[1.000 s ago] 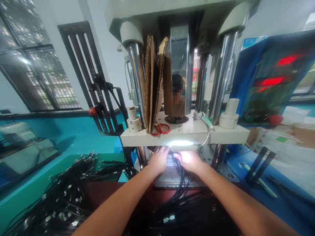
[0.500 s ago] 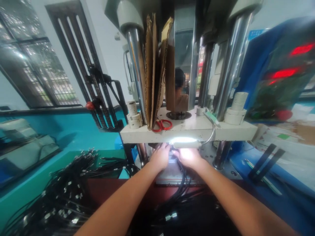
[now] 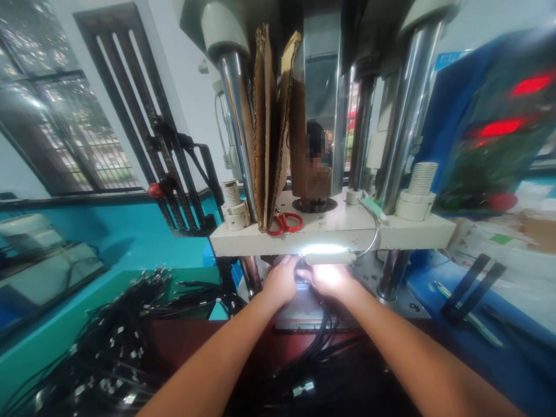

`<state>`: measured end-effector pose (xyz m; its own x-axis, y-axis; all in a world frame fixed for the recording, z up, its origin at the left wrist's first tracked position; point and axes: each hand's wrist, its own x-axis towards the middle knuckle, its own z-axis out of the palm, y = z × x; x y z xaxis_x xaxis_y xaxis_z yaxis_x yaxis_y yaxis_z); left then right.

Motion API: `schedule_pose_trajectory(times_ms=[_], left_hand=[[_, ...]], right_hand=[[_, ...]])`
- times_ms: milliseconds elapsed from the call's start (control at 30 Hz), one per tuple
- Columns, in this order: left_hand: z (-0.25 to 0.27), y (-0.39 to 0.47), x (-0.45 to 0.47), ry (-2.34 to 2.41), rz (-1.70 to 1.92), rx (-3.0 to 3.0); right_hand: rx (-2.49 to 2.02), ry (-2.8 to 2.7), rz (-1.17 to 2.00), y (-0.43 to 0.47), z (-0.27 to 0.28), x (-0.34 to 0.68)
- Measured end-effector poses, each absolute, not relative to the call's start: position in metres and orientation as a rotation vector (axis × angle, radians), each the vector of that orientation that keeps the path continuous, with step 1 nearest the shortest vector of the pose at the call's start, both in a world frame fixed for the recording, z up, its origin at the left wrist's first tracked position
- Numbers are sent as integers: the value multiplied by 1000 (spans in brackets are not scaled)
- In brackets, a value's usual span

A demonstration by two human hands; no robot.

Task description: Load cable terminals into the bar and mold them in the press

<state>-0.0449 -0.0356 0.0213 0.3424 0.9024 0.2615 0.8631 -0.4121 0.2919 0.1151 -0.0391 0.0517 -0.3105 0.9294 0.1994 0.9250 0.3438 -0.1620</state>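
Observation:
Both my hands reach under the thick cream plate [image 3: 391, 236] of a press, side by side over the lower metal block [image 3: 299, 310]. My left hand [image 3: 280, 281] has its fingers bent inward, the tips hidden at the fixture. Beside it, my right hand [image 3: 332, 281] is closed, its thumb pointing toward the left hand; lamp glare washes out its back. What the fingers grip is too small and shaded to make out. Black cables [image 3: 319, 341] run from beneath my right hand down toward my lap. A lit lamp [image 3: 330, 256] hangs just above that hand.
Red-handled scissors [image 3: 284, 224] and cardboard sheets [image 3: 267, 133] rest on the press plate. Steel columns [image 3: 397, 116] stand at both sides. A pile of black cables with metal ends [image 3: 108, 347] fills the left green surface. The blue table [image 3: 478, 330] at right bears black bars and papers.
My hands stay at the same place under the plate, with small finger shifts. The right thumb sits slightly lower. The whole view has shifted a little.

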Motion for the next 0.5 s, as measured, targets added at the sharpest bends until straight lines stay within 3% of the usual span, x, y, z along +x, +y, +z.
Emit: schedule_pose_trajectory(times_ms=[500], left_hand=[[27,-40,-36,1580,533,2627]], right_hand=[[-1686,-2130,105,-45,36,190]])
